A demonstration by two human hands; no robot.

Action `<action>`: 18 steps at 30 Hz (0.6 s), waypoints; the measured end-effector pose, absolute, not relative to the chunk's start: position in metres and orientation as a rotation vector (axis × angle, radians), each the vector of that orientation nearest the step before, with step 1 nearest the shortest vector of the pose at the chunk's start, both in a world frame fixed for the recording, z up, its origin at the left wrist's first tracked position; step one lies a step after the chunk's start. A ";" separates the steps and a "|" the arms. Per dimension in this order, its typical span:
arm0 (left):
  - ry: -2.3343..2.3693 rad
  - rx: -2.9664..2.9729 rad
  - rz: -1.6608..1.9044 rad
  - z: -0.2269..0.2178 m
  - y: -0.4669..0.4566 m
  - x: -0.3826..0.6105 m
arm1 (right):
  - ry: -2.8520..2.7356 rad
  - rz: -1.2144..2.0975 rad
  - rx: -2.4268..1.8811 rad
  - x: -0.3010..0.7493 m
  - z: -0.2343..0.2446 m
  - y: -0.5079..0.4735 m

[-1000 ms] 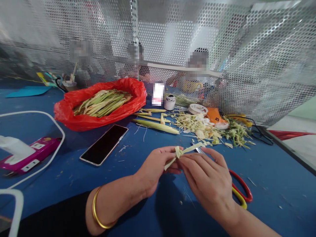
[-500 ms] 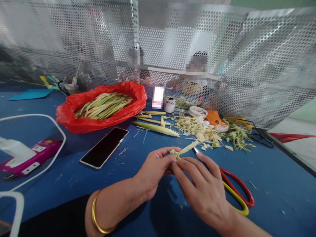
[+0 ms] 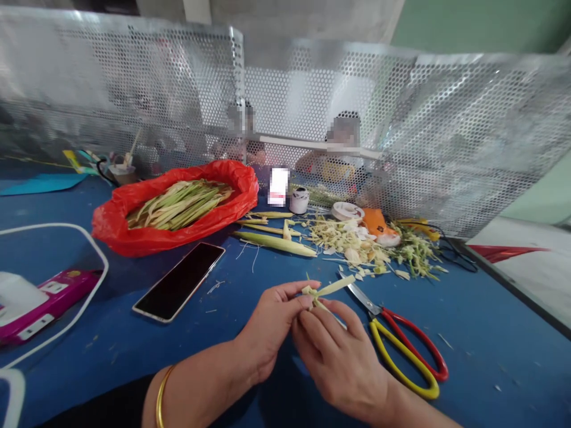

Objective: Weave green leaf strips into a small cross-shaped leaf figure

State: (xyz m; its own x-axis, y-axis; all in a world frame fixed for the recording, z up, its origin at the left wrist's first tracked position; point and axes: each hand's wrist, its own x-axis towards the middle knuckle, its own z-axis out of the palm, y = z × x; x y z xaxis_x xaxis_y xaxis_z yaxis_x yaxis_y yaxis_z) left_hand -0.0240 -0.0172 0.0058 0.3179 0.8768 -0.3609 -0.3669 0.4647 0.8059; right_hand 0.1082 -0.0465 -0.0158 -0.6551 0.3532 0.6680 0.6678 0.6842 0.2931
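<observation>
In the head view, a small knotted piece of pale green leaf strip (image 3: 329,289) is pinched between the thumb and fingers of my left hand (image 3: 279,309). One flat end of it points up and to the right. My right hand (image 3: 341,356) is closed at the lower side of the same piece, its fingers bent and touching my left fingertips. Part of the strip passes behind the right fingers and is hidden. Beside my right hand lie scissors (image 3: 380,310) with one red and one yellow handle, blades slightly apart.
A red plastic bag (image 3: 109,229) holds many long leaves (image 3: 182,202). A phone (image 3: 181,285) and a purple power strip (image 3: 49,300) lie left. Longer stalks (image 3: 279,244), pale scraps (image 3: 336,238) and a tape roll (image 3: 347,211) sit behind my hands. Beyond a perforated metal screen (image 3: 307,107) are people.
My right hand has shifted left and lower, closing in beneath the leaf piece, and the scissors now show more fully. The whole view has tilted upward and turned slightly right.
</observation>
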 end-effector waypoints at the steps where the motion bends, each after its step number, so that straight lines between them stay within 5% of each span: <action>1: 0.907 0.680 0.900 0.006 -0.017 -0.024 | -2.311 -0.714 -0.784 0.108 -0.017 -0.046; 18: 0.934 0.766 0.882 0.009 -0.011 -0.027 | -1.789 0.215 -1.263 0.124 0.004 -0.036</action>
